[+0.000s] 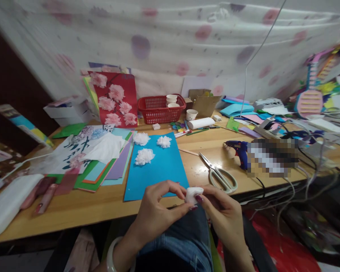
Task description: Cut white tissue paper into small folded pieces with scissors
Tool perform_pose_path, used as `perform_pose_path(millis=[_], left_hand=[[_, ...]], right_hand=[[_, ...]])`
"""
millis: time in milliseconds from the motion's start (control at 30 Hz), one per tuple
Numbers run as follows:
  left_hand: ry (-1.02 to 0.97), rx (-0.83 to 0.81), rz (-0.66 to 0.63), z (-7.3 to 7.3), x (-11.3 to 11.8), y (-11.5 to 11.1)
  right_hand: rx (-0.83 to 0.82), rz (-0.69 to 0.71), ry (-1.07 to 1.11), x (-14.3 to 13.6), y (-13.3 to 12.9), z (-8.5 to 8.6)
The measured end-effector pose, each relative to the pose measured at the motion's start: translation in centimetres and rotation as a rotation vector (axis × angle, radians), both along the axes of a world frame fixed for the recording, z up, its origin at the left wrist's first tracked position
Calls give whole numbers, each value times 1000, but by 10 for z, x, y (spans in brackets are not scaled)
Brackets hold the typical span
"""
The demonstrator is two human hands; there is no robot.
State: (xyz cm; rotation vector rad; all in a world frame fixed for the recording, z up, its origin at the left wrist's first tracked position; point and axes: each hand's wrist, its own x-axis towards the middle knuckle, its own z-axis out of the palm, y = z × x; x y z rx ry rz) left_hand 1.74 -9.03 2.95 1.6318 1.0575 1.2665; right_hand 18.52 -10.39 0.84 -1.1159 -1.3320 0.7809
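A small folded piece of white tissue paper [193,193] is pinched between my two hands, just off the table's front edge and above my lap. My left hand [162,202] grips its left side with thumb and fingers. From the right, my right hand [222,207] presses it between thumb and fingertips. Beyond them lies a blue sheet of paper [161,172], bearing three white paper flowers [144,156] near its far end. Scissors [219,175] with pale handles rest to the right of the sheet, their blades partly apart.
A blue glue gun [239,151] lies right of the scissors, near tangled cables [308,166]. Coloured paper sheets [117,170] are stacked on the left. At the back stand a red basket [158,113], a paper cup [191,114] and a red sheet with pink flowers [117,98].
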Motion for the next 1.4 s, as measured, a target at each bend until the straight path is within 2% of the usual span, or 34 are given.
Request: perform_pose_path(millis=[267, 500, 600, 667, 767, 800, 833, 900, 933, 1067, 1200, 1300, 1333, 1400], left_hand=[[-132, -171, 24, -4, 5, 1], [-69, 6, -61, 3, 1, 2], [-92, -24, -58, 3, -2, 3], [-132, -65, -42, -1, -4, 4], [-240, -149, -23, -7, -7, 9], [-308, -190, -24, -9, -8, 11], [-398, -240, -27, -10, -8, 13], [-634, -360, -18, -12, -8, 17], [-766, -423, 1, -12, -7, 19], [-1170, -632, 132, -5, -8, 24], [-1337, -826, 272, 10, -11, 26], [-1392, -928, 303, 18, -13, 27], [-1400, -931, 299, 18, -13, 28], [-1402, -910, 291, 17, -14, 30]], right_hand=[[-15, 12, 68, -1, 0, -1], [-77, 64, 166, -7, 0, -2], [-138, 77, 142, -6, 0, -3], [-136, 28, 50, 2, 2, -4], [-16, -289, -257, 26, 12, -6], [20, -408, -423, 35, 16, -8], [32, -471, -612, 45, 21, -11], [-38, -488, -927, 60, 29, -18], [-73, -482, -1005, 65, 33, -21], [-173, -504, -1147, 67, 42, -26], [-304, -496, -1296, 64, 49, -16], [-330, -480, -1251, 69, 48, -9], [-341, -456, -1157, 71, 45, -7], [-361, -323, -797, 73, 36, -2]])
